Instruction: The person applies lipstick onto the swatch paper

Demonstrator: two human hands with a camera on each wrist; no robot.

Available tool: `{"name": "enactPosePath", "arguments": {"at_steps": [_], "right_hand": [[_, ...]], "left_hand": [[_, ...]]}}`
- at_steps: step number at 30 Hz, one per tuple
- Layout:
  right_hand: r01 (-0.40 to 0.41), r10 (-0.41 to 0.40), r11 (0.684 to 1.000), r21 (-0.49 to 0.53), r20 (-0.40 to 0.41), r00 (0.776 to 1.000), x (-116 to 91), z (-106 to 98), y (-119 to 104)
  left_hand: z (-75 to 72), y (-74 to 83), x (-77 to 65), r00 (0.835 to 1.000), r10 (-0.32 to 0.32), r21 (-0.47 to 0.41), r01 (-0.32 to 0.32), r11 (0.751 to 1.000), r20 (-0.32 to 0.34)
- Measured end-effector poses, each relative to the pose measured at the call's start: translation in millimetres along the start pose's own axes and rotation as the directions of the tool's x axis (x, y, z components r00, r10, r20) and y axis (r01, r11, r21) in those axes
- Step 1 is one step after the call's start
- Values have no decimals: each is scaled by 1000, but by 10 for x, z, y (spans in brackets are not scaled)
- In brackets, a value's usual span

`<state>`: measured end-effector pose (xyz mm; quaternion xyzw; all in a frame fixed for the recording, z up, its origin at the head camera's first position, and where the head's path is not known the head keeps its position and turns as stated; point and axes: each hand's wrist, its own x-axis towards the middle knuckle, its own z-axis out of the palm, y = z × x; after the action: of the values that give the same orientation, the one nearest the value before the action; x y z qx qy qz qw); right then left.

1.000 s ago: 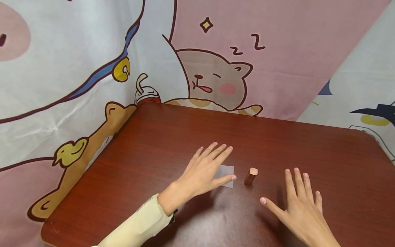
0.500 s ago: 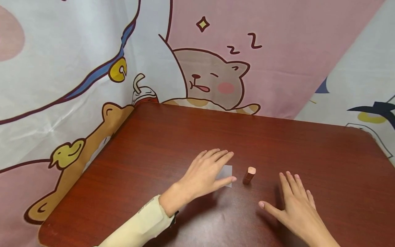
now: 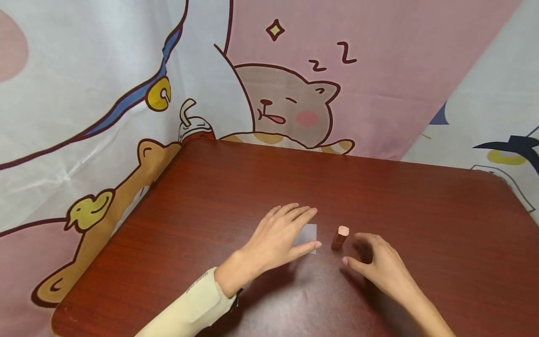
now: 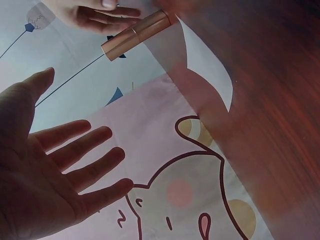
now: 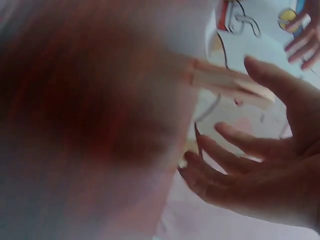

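A copper-coloured lipstick tube (image 3: 340, 238) stands upright on the table, with a seam around its body in the left wrist view (image 4: 137, 36). Close on its right is my right hand (image 3: 385, 267), thumb and bent fingers spread apart, with a gap between them and the tube. That view from the right wrist is blurred, but the hand (image 5: 270, 160) holds nothing there. To the left of the tube, my left hand (image 3: 275, 236) hovers with fingers extended. It partly covers a small pale sheet of paper (image 3: 310, 234) lying on the table.
The reddish-brown wooden table (image 3: 252, 178) has rounded corners. A cartoon-printed cloth (image 3: 379, 84) hangs behind it and along its left side.
My right hand has moved left and forward to the lipstick tube, its fingers bending. My left hand dipped slightly at first, then stayed nearly still. Tube and paper remain in place.
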<state>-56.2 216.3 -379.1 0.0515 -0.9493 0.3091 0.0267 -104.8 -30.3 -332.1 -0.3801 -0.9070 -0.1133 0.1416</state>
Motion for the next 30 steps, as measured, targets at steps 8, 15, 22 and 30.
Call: {"name": "enactPosePath", "arguments": {"at_steps": [8,15,22,30], "right_hand": [[-75,73,989,126,19,997,185,159,-69],[4,-5,995,100,16,1000,265,240,-96],[35,-35,999,2,-7,999,144,196,-191],[165,-174,984,-69,-167,971,-28,9,-382]], "left_hand": [[-30,-5,-28,1000,2,-38,-3,999,-7],[-63,-13,-36,1000,-1,-45,1,999,-12],[-106,9,-56,1000,5,-61,-7,998,-25],[-205,60,-95,997,33,-97,-40,995,-74]]}}
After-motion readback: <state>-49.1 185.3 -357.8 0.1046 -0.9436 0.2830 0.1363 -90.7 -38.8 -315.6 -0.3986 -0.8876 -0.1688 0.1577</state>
